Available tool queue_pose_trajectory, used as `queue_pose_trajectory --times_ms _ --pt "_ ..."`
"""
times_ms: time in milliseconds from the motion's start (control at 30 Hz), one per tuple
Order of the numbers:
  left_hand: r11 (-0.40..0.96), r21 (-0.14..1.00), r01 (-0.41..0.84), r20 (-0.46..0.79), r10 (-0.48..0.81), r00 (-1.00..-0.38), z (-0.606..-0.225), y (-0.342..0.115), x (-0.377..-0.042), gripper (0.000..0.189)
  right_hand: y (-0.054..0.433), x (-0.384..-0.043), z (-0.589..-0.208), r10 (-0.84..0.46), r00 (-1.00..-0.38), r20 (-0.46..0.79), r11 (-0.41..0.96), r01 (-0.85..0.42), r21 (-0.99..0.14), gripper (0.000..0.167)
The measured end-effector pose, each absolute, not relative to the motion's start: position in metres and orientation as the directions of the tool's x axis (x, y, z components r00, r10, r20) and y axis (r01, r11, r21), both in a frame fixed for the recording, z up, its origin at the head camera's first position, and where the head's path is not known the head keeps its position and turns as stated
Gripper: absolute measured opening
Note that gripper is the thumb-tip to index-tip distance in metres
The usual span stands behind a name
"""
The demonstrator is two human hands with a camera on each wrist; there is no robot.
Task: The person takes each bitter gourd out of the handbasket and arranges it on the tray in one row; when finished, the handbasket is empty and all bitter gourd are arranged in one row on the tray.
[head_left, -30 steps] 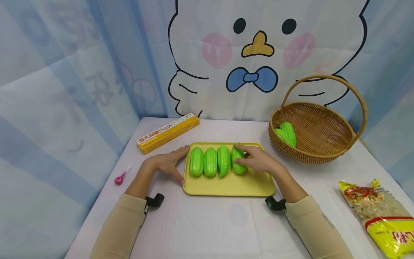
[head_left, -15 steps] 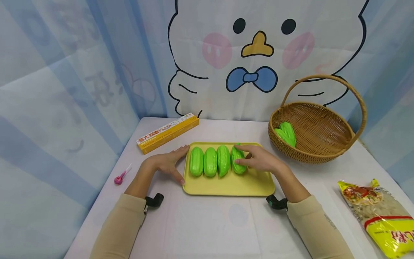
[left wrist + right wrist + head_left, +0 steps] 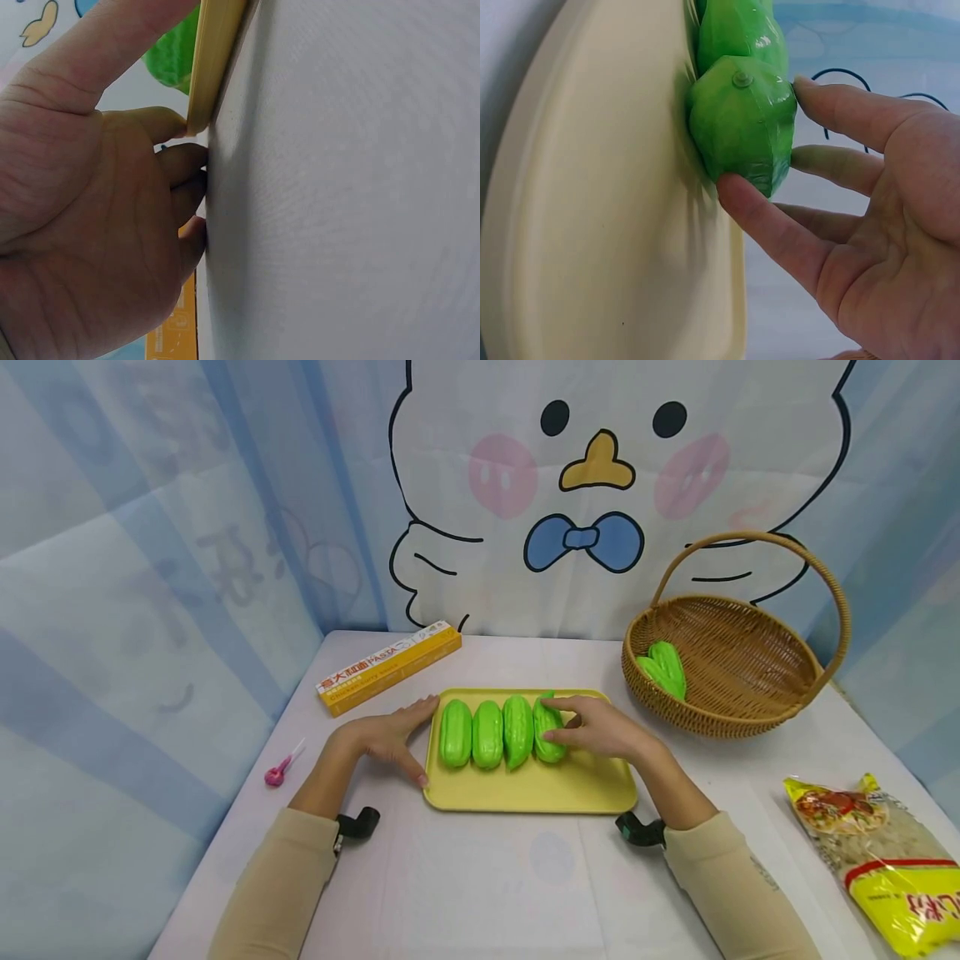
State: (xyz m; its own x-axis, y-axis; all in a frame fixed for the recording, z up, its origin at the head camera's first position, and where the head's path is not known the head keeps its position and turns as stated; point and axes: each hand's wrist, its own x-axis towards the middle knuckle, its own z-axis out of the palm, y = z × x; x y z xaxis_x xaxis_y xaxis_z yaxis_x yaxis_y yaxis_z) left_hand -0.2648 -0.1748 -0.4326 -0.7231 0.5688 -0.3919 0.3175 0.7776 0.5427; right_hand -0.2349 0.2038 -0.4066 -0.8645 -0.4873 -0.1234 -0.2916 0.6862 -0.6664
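Note:
A pale yellow tray (image 3: 532, 795) carries a row of several glossy green toy vegetables (image 3: 487, 735), ridged and cucumber-like. My right hand (image 3: 596, 727) touches the rightmost green toy vegetable (image 3: 739, 124). In the right wrist view its thumb and fingertips (image 3: 742, 191) rest on the top and outer side of that piece, fairly straight. My left hand (image 3: 386, 739) lies at the tray's left end with the fingers spread. From the left wrist, its fingertips meet the table and the tray wall (image 3: 214, 60), while the thumb reaches along the tray.
A wicker basket (image 3: 757, 668) with a tall handle stands at the back right, holding more green toy vegetables (image 3: 666, 670). A yellow pasta box (image 3: 393, 668) lies at the back left. A pink lollipop (image 3: 276, 775) is left, and a yellow food bag (image 3: 877, 852) lies right.
The rightmost green toy vegetable has slid slightly left, closer to its neighbour, under my right fingers. My left hand and the tray stay in place.

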Motion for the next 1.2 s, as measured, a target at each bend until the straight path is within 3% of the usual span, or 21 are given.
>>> queue_pose_trajectory --times_ms 600,833,1200 --pt "0.774 0.551 0.312 -0.392 0.570 -0.722 -0.431 -0.175 -0.264 0.150 0.206 -0.237 -0.407 -0.489 -0.865 -0.110 0.670 -0.292 -0.683 0.068" --pt "0.779 0.544 0.312 -0.396 0.566 -0.723 -0.431 -0.176 -0.264 0.150 0.210 -0.233 -0.398 -0.460 -0.888 -0.014 0.689 -0.347 -0.636 0.063" --pt "0.784 0.542 0.303 -0.403 0.559 -0.725 -0.429 -0.174 -0.263 0.149 0.230 -0.228 -0.360 -0.350 -0.914 0.207 0.596 -0.388 -0.703 0.059"
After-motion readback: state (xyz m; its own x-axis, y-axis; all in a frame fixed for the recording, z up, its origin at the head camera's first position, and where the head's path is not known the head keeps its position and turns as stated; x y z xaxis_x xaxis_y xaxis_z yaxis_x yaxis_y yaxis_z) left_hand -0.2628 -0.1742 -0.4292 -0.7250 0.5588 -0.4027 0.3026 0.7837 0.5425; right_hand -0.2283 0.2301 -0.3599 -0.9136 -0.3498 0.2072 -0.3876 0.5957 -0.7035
